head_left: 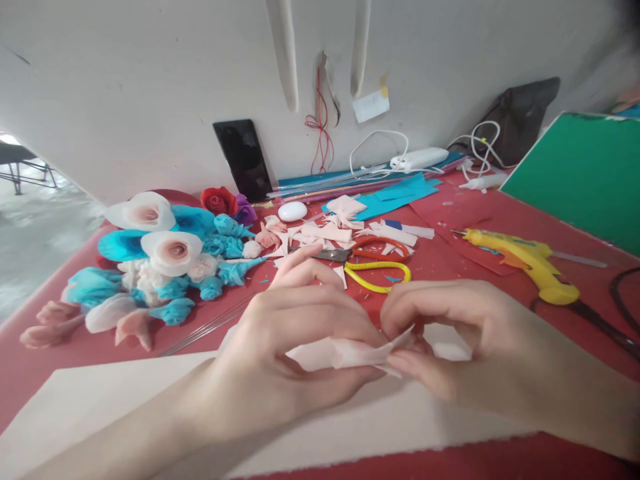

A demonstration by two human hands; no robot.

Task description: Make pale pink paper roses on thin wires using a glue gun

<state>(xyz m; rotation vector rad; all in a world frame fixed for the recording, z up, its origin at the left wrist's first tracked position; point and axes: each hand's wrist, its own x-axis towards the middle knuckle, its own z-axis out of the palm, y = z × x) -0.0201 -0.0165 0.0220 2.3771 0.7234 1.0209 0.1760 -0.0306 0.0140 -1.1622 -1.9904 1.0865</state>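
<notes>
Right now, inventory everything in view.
held paper: one, pale, in hands
sheet: one, pale, under hands
scissors: one, red and yellow, centre
scraps: many, pale, centre
flowers: many, multicoloured, left
wires: several, grey, left
phone: one, black, back
oval object: one, white, centre
paper strips: several, blue, back
device: one, white, back
cables: several, white, back
pouch-like item: one, dark, back
glue gun: one, yellow, right
board: one, green, right
cord: one, red, wall
note: one, white, wall
table: one, red, beneath
furniture: one, dark, left
left hand: one, bare, front
right hand: one, bare, front
</notes>
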